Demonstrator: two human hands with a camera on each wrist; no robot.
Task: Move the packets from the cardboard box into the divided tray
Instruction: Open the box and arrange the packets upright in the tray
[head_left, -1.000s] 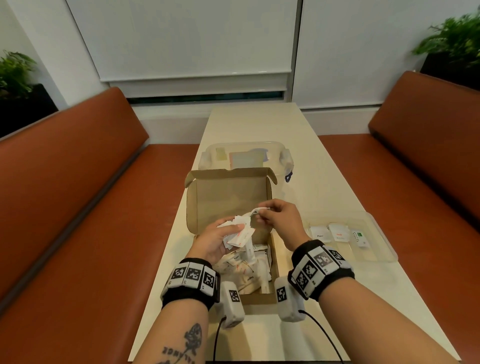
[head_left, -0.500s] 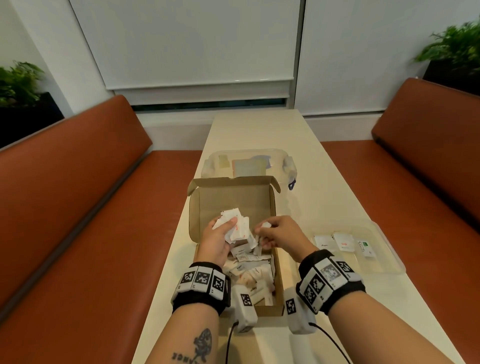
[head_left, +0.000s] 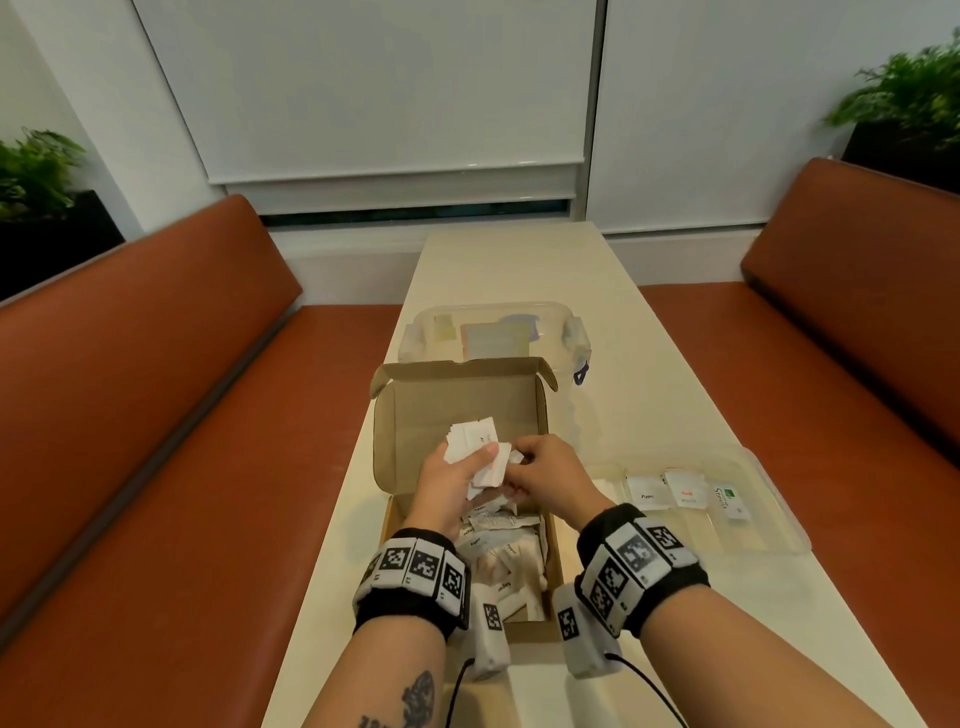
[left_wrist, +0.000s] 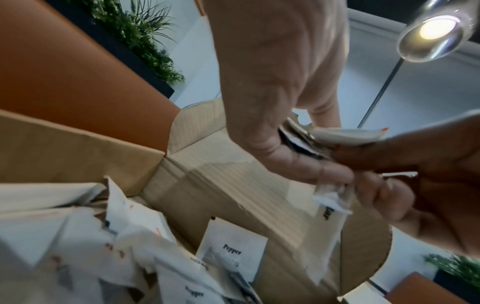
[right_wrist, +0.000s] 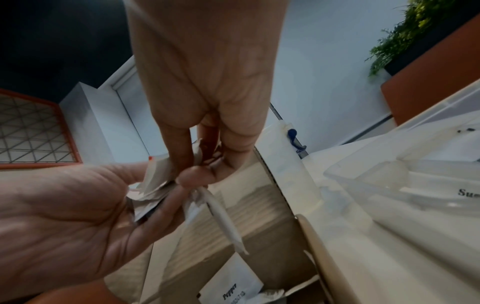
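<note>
At the centre of the head view, the left hand (head_left: 451, 480) grips a fanned bunch of white packets (head_left: 470, 441) above the open cardboard box (head_left: 462, 410), thumb pressed across the top of the bunch and fingers curled beneath it. The right hand (head_left: 550, 475) meets it from the right, its thumb and fingertips (right_wrist: 193, 178) pinched on the edge of one packet in that bunch (a thin white sachet hangs down from the pinch in the right wrist view). The two hands touch at the packets.

The box sits on the pale desk (head_left: 519, 270) at lower centre, its lid standing upright behind the hands. More packets fill its near half, several printed "Pepper" (left_wrist: 232, 252), lying loose and overlapped.

To the right of the box, at middle right of the frame, lies the clear divided tray (head_left: 769, 483). Three packets rest in it side by side: one marked "Pepper" (head_left: 645, 493), one with red print (head_left: 687, 491) and one with a green mark (head_left: 730, 501).

Behind the box's lid, toward the upper centre, stands a clear lidded plastic container (head_left: 493, 332).
</note>
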